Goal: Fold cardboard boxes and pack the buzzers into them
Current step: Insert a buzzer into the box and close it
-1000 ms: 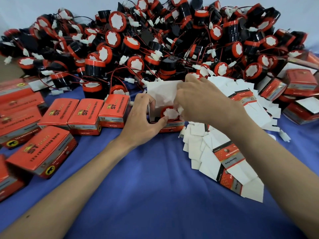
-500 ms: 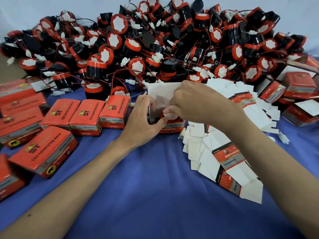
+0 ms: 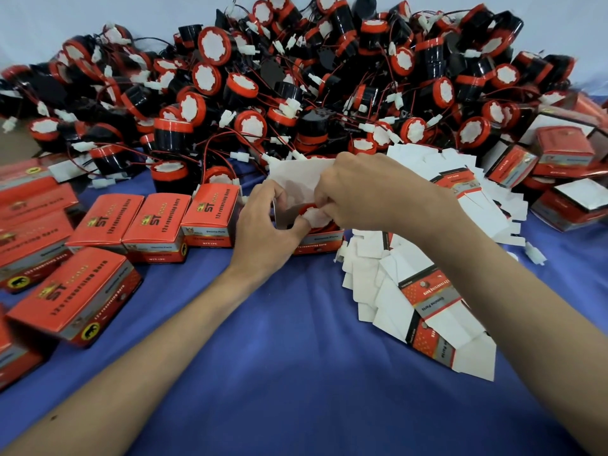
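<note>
While the left hand (image 3: 266, 232) curls round the left wall of the open box (image 3: 317, 241), thumb on its front, the right hand (image 3: 368, 192) reaches in from above, bent fingers pinching the top of the buzzer (image 3: 306, 209) sitting inside. Its white flap (image 3: 296, 174) stands up behind. Just left stand closed boxes (image 3: 158, 222). To the right flat boxes (image 3: 427, 291) fan out. Behind, a heap of buzzers (image 3: 296, 93) covers the blue cloth (image 3: 296, 357).

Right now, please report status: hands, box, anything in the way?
Left hand grips the open box. Right hand pinches the buzzer inside it. Lid flap up. Flat boxes close on the right, not blocking.
</note>
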